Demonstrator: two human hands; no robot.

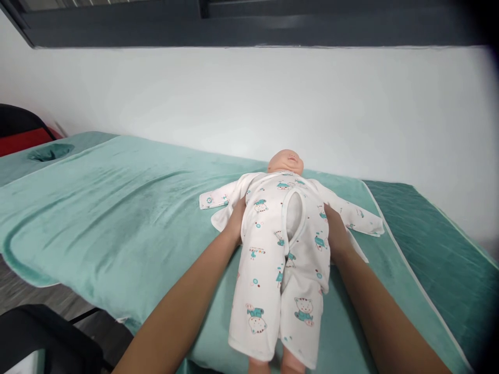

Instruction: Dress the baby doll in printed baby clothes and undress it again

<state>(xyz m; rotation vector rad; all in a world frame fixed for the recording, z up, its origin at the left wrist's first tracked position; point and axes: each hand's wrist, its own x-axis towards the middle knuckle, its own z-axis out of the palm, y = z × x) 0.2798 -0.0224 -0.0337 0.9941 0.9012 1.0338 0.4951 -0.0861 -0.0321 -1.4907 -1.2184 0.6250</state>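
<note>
A baby doll [286, 161] lies on its back on a teal-covered table [117, 208], head toward the wall. It wears a white romper [280, 259] printed with small teal animals, open in a gap at the chest. My left hand [235, 221] grips the doll's torso on its left side, fingers tucked behind the cloth. My right hand [336, 228] holds the opposite side of the torso the same way. The doll's bare feet show at the bottom edge.
A white wall runs behind the table, with a dark window frame [249, 23] above. A face hole [50, 151] marks the table's far left end. A red and black chair [19, 135] stands at left, and a dark object [42, 337] sits low at the bottom left.
</note>
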